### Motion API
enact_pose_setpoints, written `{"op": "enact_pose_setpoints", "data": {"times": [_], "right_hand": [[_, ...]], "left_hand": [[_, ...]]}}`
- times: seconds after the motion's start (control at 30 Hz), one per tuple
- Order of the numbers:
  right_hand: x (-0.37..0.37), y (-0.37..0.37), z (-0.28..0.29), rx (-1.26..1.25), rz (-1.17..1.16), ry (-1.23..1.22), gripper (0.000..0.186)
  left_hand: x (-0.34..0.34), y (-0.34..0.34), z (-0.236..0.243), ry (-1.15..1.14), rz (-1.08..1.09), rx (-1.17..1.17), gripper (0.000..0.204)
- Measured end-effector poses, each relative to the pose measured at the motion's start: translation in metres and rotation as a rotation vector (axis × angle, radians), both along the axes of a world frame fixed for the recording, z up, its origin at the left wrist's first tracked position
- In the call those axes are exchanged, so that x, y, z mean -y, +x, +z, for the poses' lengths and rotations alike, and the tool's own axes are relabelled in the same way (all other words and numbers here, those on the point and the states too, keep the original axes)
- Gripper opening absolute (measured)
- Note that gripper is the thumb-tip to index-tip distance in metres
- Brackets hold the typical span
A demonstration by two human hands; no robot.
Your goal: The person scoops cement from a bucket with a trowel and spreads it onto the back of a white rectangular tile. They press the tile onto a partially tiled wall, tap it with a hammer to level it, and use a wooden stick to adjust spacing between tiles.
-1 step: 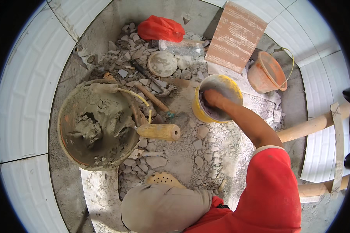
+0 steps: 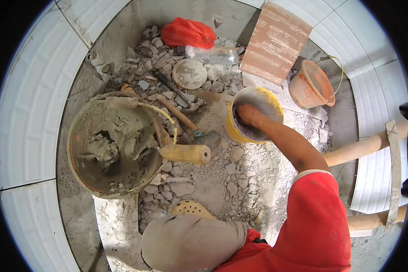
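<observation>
My right hand (image 2: 248, 113) reaches down inside the yellow bucket (image 2: 235, 132); its fingers are hidden, so I cannot tell what, if anything, they hold. My left hand is not in view. Left of that bucket is a large round tub (image 2: 79, 158) with grey wet mortar (image 2: 118, 143) in it. A tool's thick wooden handle (image 2: 188, 154) sticks out from its right side, and a yellow bail (image 2: 161, 113) lies over the top. Between tub and bucket, a hammer-like wooden-handled tool (image 2: 177, 113) and a dark bar (image 2: 167, 86) lie on the rubble.
A round disc (image 2: 189, 74), red plastic bag (image 2: 187, 33), brown tile (image 2: 275, 41) and tilted orange bucket (image 2: 308, 86) are at the back. White tiled walls (image 2: 27, 113) surround the rubble. Wooden poles with a crosspiece (image 2: 391, 172) stand at my right. My shoe (image 2: 190, 208) is below.
</observation>
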State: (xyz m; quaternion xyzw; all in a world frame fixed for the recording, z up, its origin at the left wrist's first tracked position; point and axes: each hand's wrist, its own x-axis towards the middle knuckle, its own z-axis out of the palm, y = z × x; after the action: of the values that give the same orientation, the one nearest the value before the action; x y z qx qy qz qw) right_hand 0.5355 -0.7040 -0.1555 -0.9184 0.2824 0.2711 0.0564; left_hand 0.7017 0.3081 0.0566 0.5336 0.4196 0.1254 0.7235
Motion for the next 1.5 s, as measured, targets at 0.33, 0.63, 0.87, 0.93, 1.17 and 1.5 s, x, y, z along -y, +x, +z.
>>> {"op": "enact_pose_setpoints", "data": {"times": [0.33, 0.63, 0.87, 0.93, 1.17, 1.5], "right_hand": [[0.021, -0.005, -0.048, -0.114, 0.049, -0.13, 0.025], [0.138, -0.054, -0.006, 0.201, -0.167, 0.433, 0.05], [0.073, -0.038, 0.182, 0.375, -0.189, 0.313, 0.068], [0.007, -0.02, 0.252, 0.723, -0.341, 0.273, 0.064], [-0.26, 0.074, 0.367, 1.637, 0.003, 0.551, 0.025], [-0.696, 0.1, 0.227, 0.451, 0.108, 1.725, 0.013]], "left_hand": [[-0.04, -0.044, 0.009, 0.051, -0.058, -0.045, 0.068], [-0.009, -0.071, -0.006, 0.018, 0.043, 0.156, 0.134], [0.032, -0.071, 0.025, 0.056, 0.123, 0.082, 0.157], [0.032, -0.072, 0.026, 0.049, 0.14, 0.107, 0.157], [0.031, -0.079, 0.025, -0.086, 0.235, 0.275, 0.154], [0.022, -0.091, 0.032, -0.335, 0.311, 0.36, 0.136]]}}
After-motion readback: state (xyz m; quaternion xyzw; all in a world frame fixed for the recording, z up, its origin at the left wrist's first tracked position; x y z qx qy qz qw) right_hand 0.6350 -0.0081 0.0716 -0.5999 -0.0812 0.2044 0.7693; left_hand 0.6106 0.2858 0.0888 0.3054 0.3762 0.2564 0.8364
